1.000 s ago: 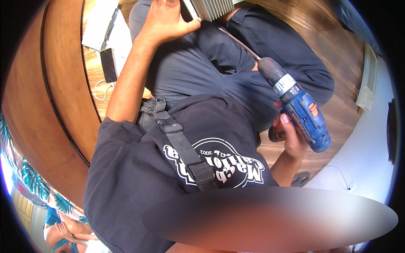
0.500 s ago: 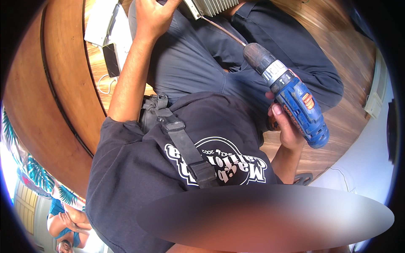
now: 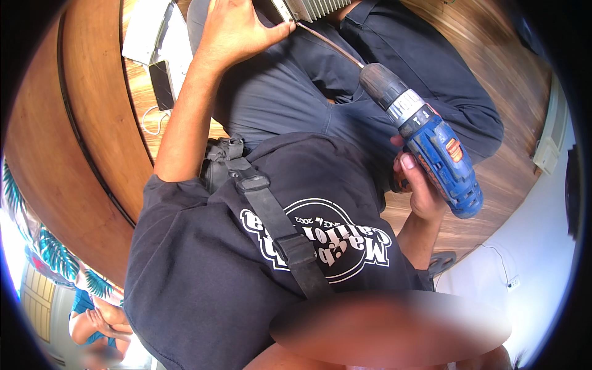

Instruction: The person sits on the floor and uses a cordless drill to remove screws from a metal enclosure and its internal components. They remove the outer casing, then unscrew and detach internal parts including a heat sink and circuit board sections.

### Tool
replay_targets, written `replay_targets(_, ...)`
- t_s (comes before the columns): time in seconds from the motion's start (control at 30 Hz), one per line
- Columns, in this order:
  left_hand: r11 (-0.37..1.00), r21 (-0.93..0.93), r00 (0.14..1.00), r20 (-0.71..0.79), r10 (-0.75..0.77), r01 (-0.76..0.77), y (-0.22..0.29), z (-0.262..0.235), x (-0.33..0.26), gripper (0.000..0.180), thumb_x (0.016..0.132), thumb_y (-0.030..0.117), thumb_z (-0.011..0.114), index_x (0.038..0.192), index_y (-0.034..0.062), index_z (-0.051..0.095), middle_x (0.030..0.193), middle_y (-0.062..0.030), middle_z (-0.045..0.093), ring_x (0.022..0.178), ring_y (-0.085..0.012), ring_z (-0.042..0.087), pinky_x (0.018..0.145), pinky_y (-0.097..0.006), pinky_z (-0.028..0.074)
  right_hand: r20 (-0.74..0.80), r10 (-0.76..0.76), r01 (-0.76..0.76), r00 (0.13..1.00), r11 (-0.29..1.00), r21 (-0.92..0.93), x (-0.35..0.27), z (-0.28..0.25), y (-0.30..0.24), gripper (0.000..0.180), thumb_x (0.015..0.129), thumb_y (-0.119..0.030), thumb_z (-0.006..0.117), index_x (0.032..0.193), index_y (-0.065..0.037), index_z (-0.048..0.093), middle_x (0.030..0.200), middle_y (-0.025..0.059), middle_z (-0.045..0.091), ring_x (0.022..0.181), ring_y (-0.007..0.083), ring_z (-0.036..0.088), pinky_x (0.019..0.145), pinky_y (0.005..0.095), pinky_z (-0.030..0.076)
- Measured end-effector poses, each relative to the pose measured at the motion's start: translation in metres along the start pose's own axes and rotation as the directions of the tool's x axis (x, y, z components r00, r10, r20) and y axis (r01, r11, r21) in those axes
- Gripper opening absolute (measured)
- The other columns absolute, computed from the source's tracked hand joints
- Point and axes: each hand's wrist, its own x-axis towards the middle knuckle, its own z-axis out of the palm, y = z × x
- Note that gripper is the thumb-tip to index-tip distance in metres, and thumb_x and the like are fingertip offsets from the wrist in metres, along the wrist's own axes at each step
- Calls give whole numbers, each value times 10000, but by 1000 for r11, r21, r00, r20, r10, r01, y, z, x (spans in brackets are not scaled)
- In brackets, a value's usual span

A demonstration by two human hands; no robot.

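My right hand (image 3: pixel 420 182) is wrapped round the grip of a blue cordless drill (image 3: pixel 447 160) with a black chuck. A long thin bit (image 3: pixel 333 46) runs from the chuck up to the corner of a finned, silver-grey metal housing (image 3: pixel 317 8). My left hand (image 3: pixel 237 31) grips the housing at its left side, with the thumb stretched to that corner, beside the bit's tip. The picture's upper edge cuts off part of the housing and the left fingers. Whether a screw sits at the tip is too small to tell.
My crossed legs (image 3: pixel 425 80) in dark trousers lie under the work on a wood-grain floor (image 3: pixel 499 191). At left are a dark phone (image 3: pixel 161 85), a white cable (image 3: pixel 151 120) and a curved wooden edge (image 3: pixel 102 123). Another person (image 3: pixel 102 320) sits at lower left.
My left thumb has come out to the right, to the housing's corner at the bit's tip. The drill has shifted slightly right and down, still in my right hand.
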Motion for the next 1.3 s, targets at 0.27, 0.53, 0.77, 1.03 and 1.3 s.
replay_targets(0.27,999,18,998,55,-31,30,4,-6,-7,1574,810,316,948,1771,106,-280,1765,-403,290,1612,-566,386,1342,-630,365,-32,7,-8,999,1000,-24,-4,-3,1,728,973,69,769,1651,30,507,1370,168,747,1149,256,787,938,350,642)
replay_targets(0.53,974,-152,985,66,-158,167,-2,-10,-8,1446,871,431,884,1806,97,-167,1742,-387,317,1620,-524,383,1351,-596,354,13,-42,42,999,999,-8,-3,0,0,733,972,81,771,1652,38,498,1422,179,722,1198,270,773,1000,385,646)
replay_targets(0.77,937,-242,950,-124,-288,253,-14,1,0,862,1021,434,776,1641,-77,466,1509,-305,629,1437,-405,601,1213,-508,482,-27,-14,14,1000,1000,-12,2,9,0,738,976,104,772,1656,35,493,1494,183,685,1281,286,742,1086,431,637)
replay_targets(1.03,963,-77,952,-150,-268,259,-5,1,-2,822,1024,498,784,1544,-97,556,1355,-263,696,1292,-383,662,1134,-494,517,-23,-88,88,996,996,-35,12,9,7,685,988,73,773,1628,18,535,1274,202,771,974,195,743,857,335,617)
replay_targets(1.3,964,-27,939,-220,-265,265,9,1,-2,763,1047,538,742,1455,-95,615,1271,-253,713,1249,-388,658,1092,-496,517,22,-21,23,1000,996,-90,10,5,0,708,962,46,826,1614,20,554,1466,177,724,1266,285,760,1098,410,615)
